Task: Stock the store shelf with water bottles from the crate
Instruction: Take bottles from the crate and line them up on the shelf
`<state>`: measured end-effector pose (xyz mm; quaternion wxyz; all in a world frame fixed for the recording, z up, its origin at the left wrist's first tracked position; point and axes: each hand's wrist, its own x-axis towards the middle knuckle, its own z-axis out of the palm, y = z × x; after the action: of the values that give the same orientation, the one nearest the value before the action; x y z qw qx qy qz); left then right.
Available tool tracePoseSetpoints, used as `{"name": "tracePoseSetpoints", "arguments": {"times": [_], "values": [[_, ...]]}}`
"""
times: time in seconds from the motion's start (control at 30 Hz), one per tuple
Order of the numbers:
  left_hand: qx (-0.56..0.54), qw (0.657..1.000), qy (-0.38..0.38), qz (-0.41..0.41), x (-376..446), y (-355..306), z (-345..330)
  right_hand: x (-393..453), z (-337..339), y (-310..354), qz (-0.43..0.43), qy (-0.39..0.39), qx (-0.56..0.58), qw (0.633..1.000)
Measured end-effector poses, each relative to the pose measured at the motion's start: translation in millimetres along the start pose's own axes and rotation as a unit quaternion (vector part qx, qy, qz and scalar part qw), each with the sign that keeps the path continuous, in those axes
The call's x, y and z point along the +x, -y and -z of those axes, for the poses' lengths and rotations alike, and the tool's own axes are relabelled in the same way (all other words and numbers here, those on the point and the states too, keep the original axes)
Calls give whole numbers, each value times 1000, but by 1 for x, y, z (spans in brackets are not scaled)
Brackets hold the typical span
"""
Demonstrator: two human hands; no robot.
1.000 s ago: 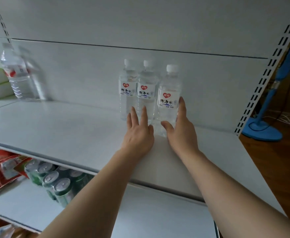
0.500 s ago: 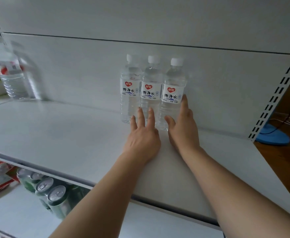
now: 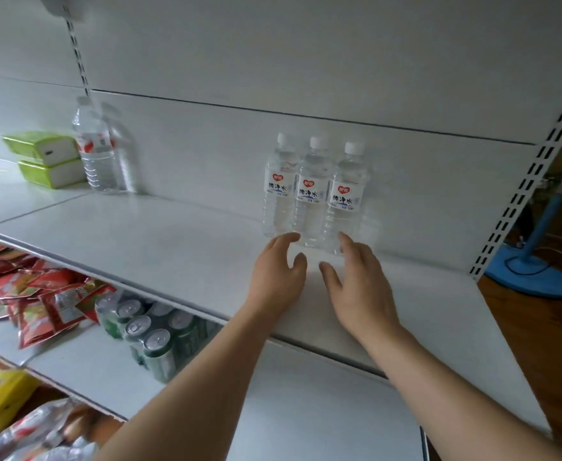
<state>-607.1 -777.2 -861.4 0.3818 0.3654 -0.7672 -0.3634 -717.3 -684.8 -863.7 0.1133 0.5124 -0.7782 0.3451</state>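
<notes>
- Three clear plastic water bottles with white caps and red-heart labels are standing upright in a tight row at the back of the white metal store shelf (image 3: pixel 173 247), touching one another and set against the back panel: the left bottle (image 3: pixel 279 191), the middle bottle (image 3: pixel 312 197) and the right bottle (image 3: pixel 343 201).
- The left hand (image 3: pixel 278 277) is hovering over the shelf just in front of the row, fingers relaxed and slightly spread, grasping nothing; its fingertips are lying near the base of the left bottle, and I cannot tell whether they are touching it.
- The right hand (image 3: pixel 356 291) is hovering beside it, fingers loose and released, its tips close to the foot of the right bottle.
- By my judgement, three bottles are already stocked, and both hands are free for another trip.
- Much bare shelf is lying open to the left of the row, so more stocking is likely remaining.
- The crate is not showing in this view, so how many bottles are left cannot be told.
</notes>
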Motion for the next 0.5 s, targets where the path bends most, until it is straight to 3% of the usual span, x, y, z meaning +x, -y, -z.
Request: {"name": "tracePoseSetpoints", "arguments": {"times": [0.2, 0.3, 0.4, 0.5], "values": [[-121, 989, -78, 33, -95, 7, 100, -64, 3, 79, 117, 8, 119, 986], [-119, 989, -64, 65, -154, 16, 158, -114, -8, 127, 165, 91, 161, 969], [-104, 988, -22, 113, -219, 31, 207, -170, -25, 174, 168, 174, 211, 947], [-82, 983, -29, 159, -284, 49, 249, -223, -42, 213, 173, 252, 254, 918]]}}
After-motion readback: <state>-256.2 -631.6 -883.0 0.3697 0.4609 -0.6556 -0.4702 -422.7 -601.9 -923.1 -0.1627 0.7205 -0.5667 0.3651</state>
